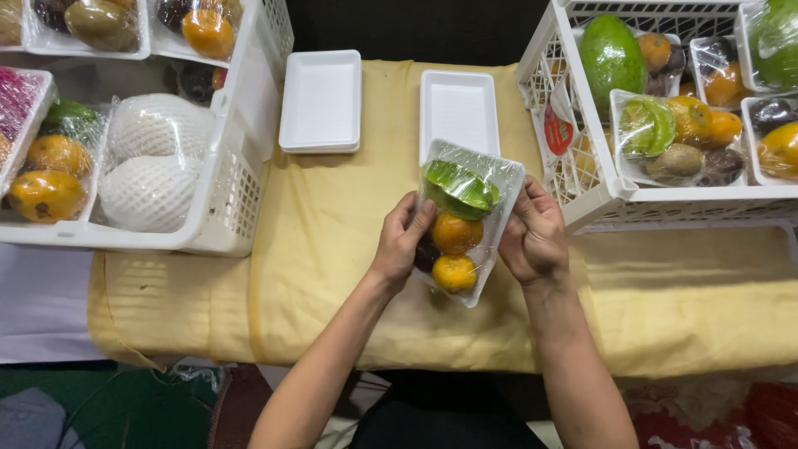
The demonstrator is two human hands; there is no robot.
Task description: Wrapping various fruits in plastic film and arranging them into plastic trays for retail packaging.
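I hold a white foam tray of fruit wrapped in clear film (pixel 462 220) above the yellow cloth (pixel 332 274), tilted toward me. Inside it lie a green fruit, two orange fruits and a dark one. My left hand (pixel 401 243) grips the tray's left edge, thumb across the film. My right hand (pixel 533 237) grips its right edge, fingers curled behind it.
Two stacks of empty white foam trays (pixel 321 100) (pixel 458 104) lie at the back of the cloth. A white plastic crate (pixel 241 166) on the left holds netted pale fruit and wrapped trays. Another white crate (pixel 582 191) on the right holds wrapped fruit trays and a large green fruit.
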